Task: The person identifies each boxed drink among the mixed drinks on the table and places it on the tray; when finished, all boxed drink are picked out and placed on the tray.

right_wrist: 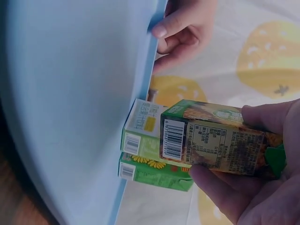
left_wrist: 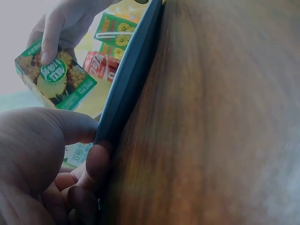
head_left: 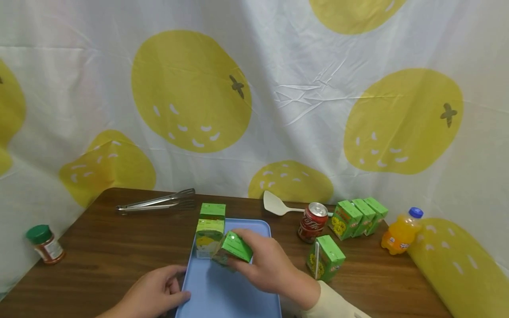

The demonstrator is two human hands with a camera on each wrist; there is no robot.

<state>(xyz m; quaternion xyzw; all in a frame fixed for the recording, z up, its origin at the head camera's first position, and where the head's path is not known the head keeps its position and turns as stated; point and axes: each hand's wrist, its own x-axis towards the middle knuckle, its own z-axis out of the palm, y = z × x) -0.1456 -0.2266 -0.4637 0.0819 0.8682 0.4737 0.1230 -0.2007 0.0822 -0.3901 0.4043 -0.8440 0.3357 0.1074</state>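
Observation:
My right hand (head_left: 268,265) grips a green-topped juice box (head_left: 237,247), tilted above the blue tray (head_left: 222,289). Pineapple pictures show on that box in the left wrist view. Thumb and fingers of my left hand (head_left: 153,291) pinch the tray's left rim, as the left wrist view shows up close. On the tray, in its far left corner, two more juice boxes stand one behind the other: a pale green one (head_left: 209,238) in front and a darker green one (head_left: 213,211) behind. The right wrist view shows the held box beside this pair.
Right of the tray stand a juice box with a straw (head_left: 326,258), a red soda can (head_left: 313,223), a row of green juice boxes (head_left: 358,216) and an orange drink bottle (head_left: 400,232). A spatula (head_left: 276,204) and tongs (head_left: 157,203) lie behind. A spice jar (head_left: 45,245) stands far left.

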